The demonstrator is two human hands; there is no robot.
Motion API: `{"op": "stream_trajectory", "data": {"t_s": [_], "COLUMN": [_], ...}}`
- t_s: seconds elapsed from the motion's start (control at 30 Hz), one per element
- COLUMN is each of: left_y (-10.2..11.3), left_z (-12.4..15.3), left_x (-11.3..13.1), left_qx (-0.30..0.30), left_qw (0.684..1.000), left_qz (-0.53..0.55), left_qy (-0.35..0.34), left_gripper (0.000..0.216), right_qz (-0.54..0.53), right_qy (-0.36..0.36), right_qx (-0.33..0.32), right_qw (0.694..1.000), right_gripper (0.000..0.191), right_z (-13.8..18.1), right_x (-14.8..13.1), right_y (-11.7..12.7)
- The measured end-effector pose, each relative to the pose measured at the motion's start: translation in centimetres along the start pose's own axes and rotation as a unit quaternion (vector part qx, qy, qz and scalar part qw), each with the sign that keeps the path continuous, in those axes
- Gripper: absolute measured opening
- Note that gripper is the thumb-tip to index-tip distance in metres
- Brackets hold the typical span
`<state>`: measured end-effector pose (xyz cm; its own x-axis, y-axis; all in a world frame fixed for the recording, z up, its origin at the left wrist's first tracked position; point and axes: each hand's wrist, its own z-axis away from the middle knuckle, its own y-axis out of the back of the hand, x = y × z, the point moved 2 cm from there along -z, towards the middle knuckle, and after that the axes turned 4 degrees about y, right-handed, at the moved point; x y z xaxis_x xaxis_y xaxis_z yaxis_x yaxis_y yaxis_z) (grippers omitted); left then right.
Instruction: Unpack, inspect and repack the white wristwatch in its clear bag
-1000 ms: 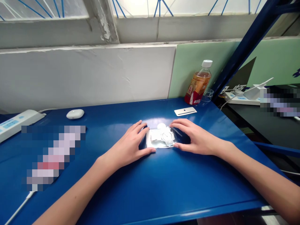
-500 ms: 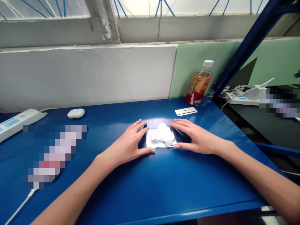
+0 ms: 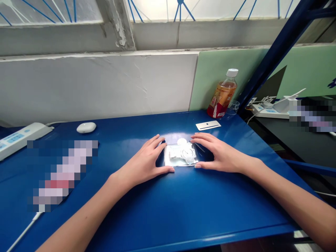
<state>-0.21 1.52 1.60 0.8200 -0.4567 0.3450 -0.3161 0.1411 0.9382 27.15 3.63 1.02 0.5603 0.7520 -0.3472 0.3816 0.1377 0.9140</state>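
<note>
The blue counter (image 3: 168,210) carries a packet (image 3: 180,156) at centre, a card (image 3: 208,125) and a bottle (image 3: 223,94) toward one o'clock, and a white oval case (image 3: 86,127) at ten.

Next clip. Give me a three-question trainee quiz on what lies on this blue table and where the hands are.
1. What lies between the left hand and the right hand on the blue table?
2. Which stands at the table's far right corner? A) a mug B) a capped bottle of amber drink C) a lamp
3. True or false: the white card lies under the right hand.

Key:
1. A clear pouch with small white parts inside; both hands touch its sides.
2. B.
3. False: the white card lies apart, beyond the fingers.
</note>
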Motion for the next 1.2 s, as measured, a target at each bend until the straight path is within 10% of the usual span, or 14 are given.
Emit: {"op": "stream_trajectory", "data": {"t_s": [0.9,1.2], "left_y": [-0.2,-0.9], "left_z": [-0.1,0.0], "left_x": [0.1,1.1], "left_qx": [0.005,0.058], "left_qw": [0.999,0.994], "left_qz": [-0.033,-0.026], "left_qy": [0.019,-0.086], "left_gripper": [0.088,0.063], "right_qz": [0.034,0.040], "right_qy": [-0.004,0.003], "right_qx": [-0.020,-0.017], "right_qw": [0.999,0.999], "right_gripper": [0.079,0.072], "right_z": [0.1,0.1], "right_x": [0.4,0.2], "right_y": [-0.1,-0.2]}}
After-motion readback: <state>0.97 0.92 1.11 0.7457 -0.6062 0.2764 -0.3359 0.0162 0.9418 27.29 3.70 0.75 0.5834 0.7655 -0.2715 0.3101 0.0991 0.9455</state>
